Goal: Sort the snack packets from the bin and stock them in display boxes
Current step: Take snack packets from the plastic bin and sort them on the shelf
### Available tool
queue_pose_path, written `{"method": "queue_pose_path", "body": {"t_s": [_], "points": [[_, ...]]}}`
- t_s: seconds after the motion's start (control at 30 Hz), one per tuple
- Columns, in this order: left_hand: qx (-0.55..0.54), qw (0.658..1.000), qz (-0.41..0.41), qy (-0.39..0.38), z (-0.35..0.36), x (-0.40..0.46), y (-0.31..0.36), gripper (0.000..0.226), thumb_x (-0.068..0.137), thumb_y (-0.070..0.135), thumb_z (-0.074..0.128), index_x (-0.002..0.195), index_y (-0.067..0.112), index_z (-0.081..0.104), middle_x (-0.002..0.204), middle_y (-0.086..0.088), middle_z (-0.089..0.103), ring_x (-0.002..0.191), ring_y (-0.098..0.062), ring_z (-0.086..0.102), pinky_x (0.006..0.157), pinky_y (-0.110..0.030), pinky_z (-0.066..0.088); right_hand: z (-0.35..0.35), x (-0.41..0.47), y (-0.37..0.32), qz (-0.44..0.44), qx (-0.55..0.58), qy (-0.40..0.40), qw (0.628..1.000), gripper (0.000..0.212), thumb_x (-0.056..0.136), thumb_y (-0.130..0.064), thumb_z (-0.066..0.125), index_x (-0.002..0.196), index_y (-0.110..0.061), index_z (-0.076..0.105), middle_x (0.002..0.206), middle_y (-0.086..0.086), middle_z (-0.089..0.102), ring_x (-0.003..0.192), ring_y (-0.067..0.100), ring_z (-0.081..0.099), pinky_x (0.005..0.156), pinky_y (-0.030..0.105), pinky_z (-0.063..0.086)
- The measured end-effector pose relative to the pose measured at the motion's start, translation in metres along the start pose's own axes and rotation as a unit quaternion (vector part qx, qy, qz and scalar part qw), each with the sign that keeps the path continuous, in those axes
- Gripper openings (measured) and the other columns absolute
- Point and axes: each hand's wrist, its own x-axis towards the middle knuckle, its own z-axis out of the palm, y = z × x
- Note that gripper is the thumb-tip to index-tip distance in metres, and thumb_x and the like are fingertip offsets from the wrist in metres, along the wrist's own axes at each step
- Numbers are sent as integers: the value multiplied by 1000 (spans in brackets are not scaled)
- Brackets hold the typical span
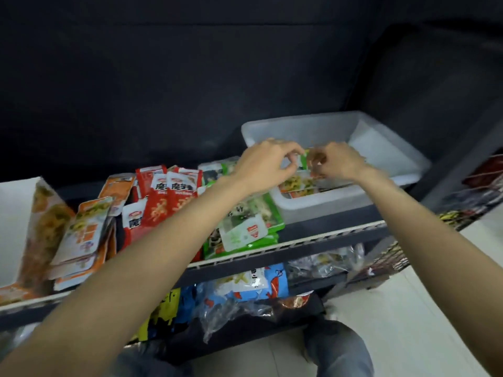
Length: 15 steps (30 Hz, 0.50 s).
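Both my arms reach up toward the right centre of the frame, over the white plastic bin [321, 126] that sits on the dark shelf [313, 240]. My left hand [265, 165] hovers above the bin's near left corner with its fingers curled, the thumb and forefinger close together; I cannot tell whether they pinch anything. My right hand [337, 161] is just beside it, fingers bent around the top edge of a small green-edged packet [303, 160], gripping it. Below my hands, a few orange-and-white packets [296, 185] lie flat in the near end of the bin; its far end shows bare white floor.

To the left of the bin, a stack of green packets [245, 229] rests on the shelf, touching the bin's near wall. Further left stand red packets [168, 197], then orange packets [81, 235] leaning against a printed display box [40, 221] at the left edge. Blue and clear bags [253, 287] crowd the lower shelf at bottom centre.
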Motion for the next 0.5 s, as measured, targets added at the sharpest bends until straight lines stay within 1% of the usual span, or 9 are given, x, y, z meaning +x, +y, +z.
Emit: {"method": "queue_pose_path", "body": {"t_s": [0.03,0.1,0.17,0.2,0.27,0.33,0.4,0.47,0.5], "points": [[11,999,2,-37,14,20,-1,37,89,24,57,126,24,56,116,4,64,111,-17,54,88,-34,46,1,7,12,9,-29,-46,998,35,85,-24,64,120,-21,63,120,8,65,110,28,59,91,34,47],[33,992,-15,-121,39,54,-8,58,86,27,64,139,21,40,133,-4,53,121,-22,48,96,-35,42,6,21,26,24,-57,-110,992,48,84,-36,67,128,-20,55,128,8,59,115,26,54,93,32,43],[52,975,-55,-208,62,79,-17,78,82,32,71,144,15,28,140,-9,44,124,-27,44,99,-34,39,11,34,36,67,-64,-135,986,62,83,-41,69,133,-13,47,132,10,53,118,27,51,88,29,41],[67,964,-74,-245,71,89,-21,84,80,35,73,145,13,24,141,-10,42,124,-28,44,98,-33,38,14,39,40,94,-60,-138,984,68,81,-41,71,134,-9,44,133,11,51,119,27,51,86,29,40],[98,941,-97,-308,89,103,-26,88,77,38,75,145,13,25,139,-10,44,121,-28,47,95,-32,39,20,50,48,119,-41,-148,981,73,76,-40,76,132,-6,43,131,11,53,116,26,53,84,29,42],[107,921,-106,-360,101,111,-30,82,75,42,75,140,14,34,135,-7,50,116,-25,52,95,-32,43,23,54,53,106,-16,-167,980,67,75,-33,78,127,-5,48,123,11,59,107,26,60,85,30,49],[109,917,-105,-368,106,114,-34,76,73,43,77,134,16,40,129,-5,55,111,-24,54,91,-32,45,23,54,58,93,5,-152,984,56,78,-26,77,123,-5,53,120,11,62,107,26,60,90,33,50],[119,933,-93,-326,101,114,-35,68,72,42,78,128,20,45,121,-4,59,102,-23,57,80,-29,45,19,50,62,78,45,-83,992,48,79,-23,75,121,-9,56,122,9,60,111,25,56,92,31,46],[126,945,-84,-290,96,113,-34,61,73,40,77,124,22,49,118,-3,61,97,-22,58,74,-28,43,15,47,62,76,91,-34,992,45,80,-22,74,120,-12,56,120,9,60,111,24,56,91,30,44]]}}
